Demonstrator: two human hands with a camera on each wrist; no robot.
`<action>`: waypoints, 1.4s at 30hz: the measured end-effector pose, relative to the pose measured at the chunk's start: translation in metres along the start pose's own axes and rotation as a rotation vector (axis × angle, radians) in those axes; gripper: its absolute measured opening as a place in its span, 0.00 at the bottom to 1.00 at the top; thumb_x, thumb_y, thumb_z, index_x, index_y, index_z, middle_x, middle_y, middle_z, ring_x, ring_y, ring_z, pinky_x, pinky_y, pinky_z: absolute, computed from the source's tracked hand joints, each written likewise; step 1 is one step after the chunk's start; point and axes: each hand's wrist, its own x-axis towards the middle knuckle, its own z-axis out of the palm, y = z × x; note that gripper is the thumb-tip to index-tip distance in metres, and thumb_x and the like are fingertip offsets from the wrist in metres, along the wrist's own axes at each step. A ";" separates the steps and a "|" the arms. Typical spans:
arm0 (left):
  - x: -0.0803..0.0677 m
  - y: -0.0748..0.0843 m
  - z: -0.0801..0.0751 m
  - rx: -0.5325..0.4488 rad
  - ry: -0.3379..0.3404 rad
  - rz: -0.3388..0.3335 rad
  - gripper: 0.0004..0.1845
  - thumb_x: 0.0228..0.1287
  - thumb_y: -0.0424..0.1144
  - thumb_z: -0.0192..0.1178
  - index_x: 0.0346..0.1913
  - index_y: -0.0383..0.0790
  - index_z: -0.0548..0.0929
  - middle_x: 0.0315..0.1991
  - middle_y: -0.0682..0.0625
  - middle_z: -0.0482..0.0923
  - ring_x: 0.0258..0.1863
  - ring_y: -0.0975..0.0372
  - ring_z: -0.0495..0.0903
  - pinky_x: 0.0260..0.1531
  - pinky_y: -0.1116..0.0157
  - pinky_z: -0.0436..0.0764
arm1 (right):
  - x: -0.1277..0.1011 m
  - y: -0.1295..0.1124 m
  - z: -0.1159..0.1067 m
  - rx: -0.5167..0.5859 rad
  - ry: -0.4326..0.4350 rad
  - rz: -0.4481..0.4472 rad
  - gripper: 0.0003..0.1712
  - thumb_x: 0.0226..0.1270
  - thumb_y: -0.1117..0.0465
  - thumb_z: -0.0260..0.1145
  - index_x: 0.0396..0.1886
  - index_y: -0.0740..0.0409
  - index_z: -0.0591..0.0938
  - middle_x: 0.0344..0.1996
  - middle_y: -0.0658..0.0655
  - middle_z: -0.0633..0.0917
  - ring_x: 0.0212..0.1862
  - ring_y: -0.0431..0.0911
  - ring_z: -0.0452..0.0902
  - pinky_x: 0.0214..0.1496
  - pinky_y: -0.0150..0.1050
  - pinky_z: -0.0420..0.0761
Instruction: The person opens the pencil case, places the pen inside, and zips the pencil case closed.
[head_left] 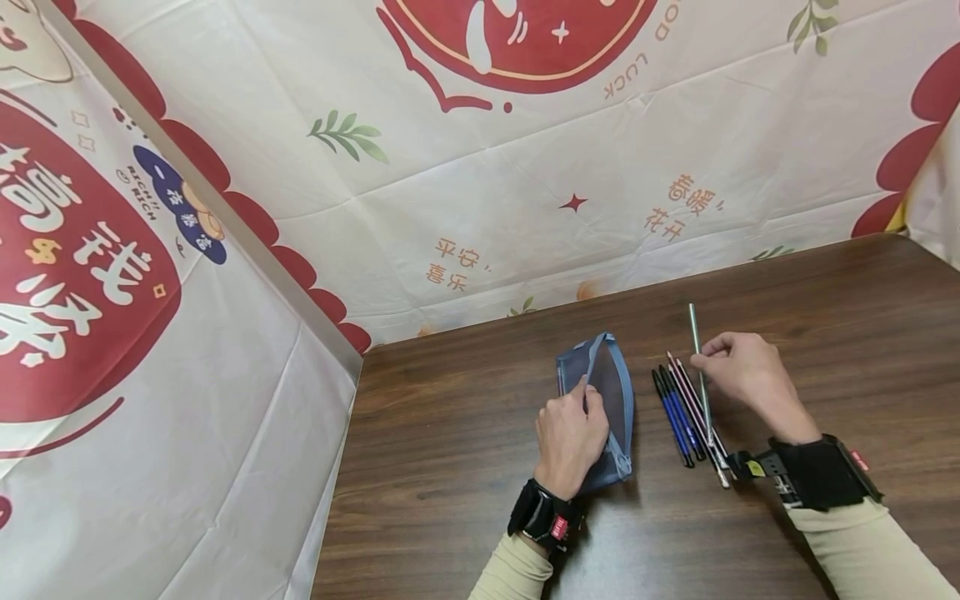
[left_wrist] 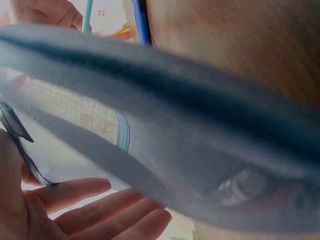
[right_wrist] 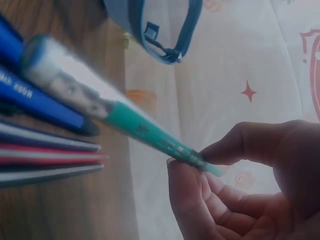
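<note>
A blue mesh pencil pouch (head_left: 609, 392) lies on the brown table (head_left: 465, 467), its mouth held up and open. My left hand (head_left: 572, 433) grips the pouch's near edge; in the left wrist view the pouch (left_wrist: 165, 115) fills the frame above my fingers (left_wrist: 100, 210). To its right lies a row of pens and pencils (head_left: 686, 412). My right hand (head_left: 738, 371) pinches a green pen (head_left: 699, 358) by thumb and forefinger, lifted over the row. The right wrist view shows that green pen (right_wrist: 150, 135) held in my fingertips (right_wrist: 200, 165), with the other pens (right_wrist: 45, 145) below.
Printed cream-and-red cloth walls (head_left: 480, 167) stand close behind and to the left of the table. The table's left edge (head_left: 337, 467) runs near the pouch. Bare wood lies to the right of the pens (head_left: 862, 333).
</note>
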 end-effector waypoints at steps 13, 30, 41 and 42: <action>0.001 0.000 0.000 -0.013 -0.004 -0.004 0.19 0.74 0.46 0.47 0.56 0.47 0.86 0.42 0.45 0.88 0.31 0.51 0.87 0.27 0.57 0.80 | -0.006 -0.008 -0.003 0.070 0.032 -0.054 0.21 0.71 0.54 0.61 0.48 0.70 0.77 0.33 0.63 0.87 0.31 0.51 0.86 0.30 0.39 0.76; 0.001 0.000 -0.001 -0.014 -0.001 -0.003 0.20 0.74 0.47 0.45 0.56 0.47 0.86 0.40 0.45 0.88 0.29 0.52 0.87 0.24 0.59 0.78 | -0.008 -0.010 -0.002 0.163 0.147 -0.107 0.20 0.70 0.56 0.61 0.47 0.71 0.78 0.36 0.68 0.87 0.27 0.44 0.86 0.27 0.33 0.79; 0.001 -0.001 0.000 -0.031 -0.010 0.003 0.20 0.74 0.47 0.46 0.56 0.46 0.85 0.41 0.45 0.88 0.28 0.54 0.86 0.22 0.62 0.77 | -0.012 -0.015 -0.004 0.223 0.154 -0.138 0.18 0.71 0.58 0.60 0.48 0.72 0.77 0.36 0.67 0.87 0.27 0.41 0.85 0.30 0.35 0.82; 0.001 -0.001 0.000 -0.030 -0.010 0.003 0.21 0.74 0.47 0.45 0.56 0.46 0.85 0.41 0.45 0.88 0.28 0.54 0.86 0.23 0.62 0.77 | -0.012 -0.015 -0.004 0.228 0.154 -0.139 0.18 0.71 0.59 0.59 0.48 0.72 0.77 0.36 0.67 0.87 0.27 0.41 0.86 0.30 0.35 0.82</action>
